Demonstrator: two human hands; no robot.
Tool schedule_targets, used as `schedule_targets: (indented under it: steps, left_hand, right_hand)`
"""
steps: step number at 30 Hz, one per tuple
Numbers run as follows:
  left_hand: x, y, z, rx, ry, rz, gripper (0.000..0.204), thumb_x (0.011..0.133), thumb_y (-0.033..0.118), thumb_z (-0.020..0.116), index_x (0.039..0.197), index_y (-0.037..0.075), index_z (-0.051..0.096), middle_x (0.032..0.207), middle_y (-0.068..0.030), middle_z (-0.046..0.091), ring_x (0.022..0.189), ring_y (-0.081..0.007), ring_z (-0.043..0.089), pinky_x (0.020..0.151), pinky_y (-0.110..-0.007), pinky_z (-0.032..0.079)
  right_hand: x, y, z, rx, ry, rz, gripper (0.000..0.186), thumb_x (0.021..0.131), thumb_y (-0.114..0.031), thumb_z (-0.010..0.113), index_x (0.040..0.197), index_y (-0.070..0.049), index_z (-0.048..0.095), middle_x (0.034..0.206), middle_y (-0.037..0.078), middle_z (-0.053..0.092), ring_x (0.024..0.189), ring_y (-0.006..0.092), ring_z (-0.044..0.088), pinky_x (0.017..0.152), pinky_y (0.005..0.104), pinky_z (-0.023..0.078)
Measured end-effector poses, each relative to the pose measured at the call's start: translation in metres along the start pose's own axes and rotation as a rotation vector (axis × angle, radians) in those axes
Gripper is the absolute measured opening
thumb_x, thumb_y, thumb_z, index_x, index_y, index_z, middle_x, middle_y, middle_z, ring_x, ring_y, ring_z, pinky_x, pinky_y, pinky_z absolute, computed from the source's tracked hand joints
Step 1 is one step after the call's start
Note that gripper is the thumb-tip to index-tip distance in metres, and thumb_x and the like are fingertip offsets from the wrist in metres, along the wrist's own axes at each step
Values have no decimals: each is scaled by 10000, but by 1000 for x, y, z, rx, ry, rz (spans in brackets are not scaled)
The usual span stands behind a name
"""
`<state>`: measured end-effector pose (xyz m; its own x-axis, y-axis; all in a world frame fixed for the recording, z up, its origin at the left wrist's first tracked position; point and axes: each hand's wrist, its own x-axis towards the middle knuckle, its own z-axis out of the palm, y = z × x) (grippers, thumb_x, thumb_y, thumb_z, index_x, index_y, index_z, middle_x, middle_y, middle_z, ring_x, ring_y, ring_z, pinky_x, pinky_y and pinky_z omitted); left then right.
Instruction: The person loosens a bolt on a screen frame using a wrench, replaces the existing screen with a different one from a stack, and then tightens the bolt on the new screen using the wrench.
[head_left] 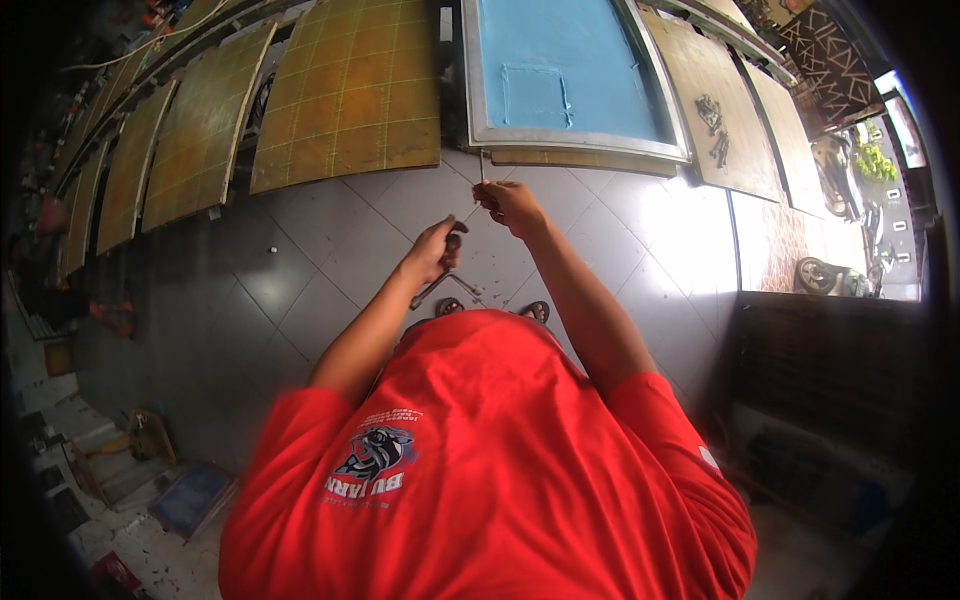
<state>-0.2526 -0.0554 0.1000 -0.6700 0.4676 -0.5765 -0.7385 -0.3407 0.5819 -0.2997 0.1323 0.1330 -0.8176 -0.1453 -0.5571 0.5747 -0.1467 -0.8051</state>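
Observation:
My left hand (434,252) is closed around a dark bent metal tool, which looks like an angled wrench (436,288); its lower part sticks out below the wrist, and the grip hides the rest. Ahead and to the right, my right hand (512,207) pinches a thin metal rod (483,168) that points up toward the near edge of a framed screen. That screen (545,65) has a blue face and a silver-grey metal frame (580,143), and lies over a wooden board (590,160). Whether the rod touches the frame I cannot tell.
Wooden boards with yellow grid lines (345,90) line the left; plainer boards (715,80) continue right, one bearing small metal parts (712,115). Grey floor tiles (330,240) lie below. Motorbikes (835,278) stand at right. Another person's limb (115,315) shows at far left.

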Motion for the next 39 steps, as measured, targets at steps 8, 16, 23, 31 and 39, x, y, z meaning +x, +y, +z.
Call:
schedule_targets:
  steps: [8,16,23,31,39]
  left_hand:
    - [-48,2,-55,-46,132,59,304,946,374,428,893,82,493,562,42,334,448,-53,262,437,-217,245]
    - [-58,-3,-64,-49,184,94,295,946,363,426,892,79,490,555,45,334,447,-54,268,446,-217,249]
    - [-60,1,-64,-37,193,99,302,941,362,431,917,64,479,551,40,332,440,-57,267,440,-215,247]
    - [-64,-1,-70,-42,201,110,298,937,367,442,904,73,481,548,43,341,436,-55,274,434,-215,245]
    - [-69,-3,-73,-53,227,125,298,931,369,452,894,75,487,544,45,341,430,-53,273,432,-217,244]
  right_hand:
    - [-5,3,8,332,-88,82,213,865,-313,617,890,-103,590,773,-36,578,645,44,491,582,201,397]
    - [4,17,5,332,-12,26,192,885,-283,588,924,-95,591,800,-18,580,638,55,467,599,214,406]
    - [12,29,-2,340,-35,-44,231,882,-331,583,895,-101,582,806,-15,569,673,77,477,636,243,420]
    - [-2,19,10,479,-81,6,194,871,-310,607,854,-121,566,791,-27,572,660,77,478,648,254,424]
    - [-10,7,20,597,-77,113,151,867,-255,618,889,-114,571,779,-30,554,629,63,459,608,240,417]
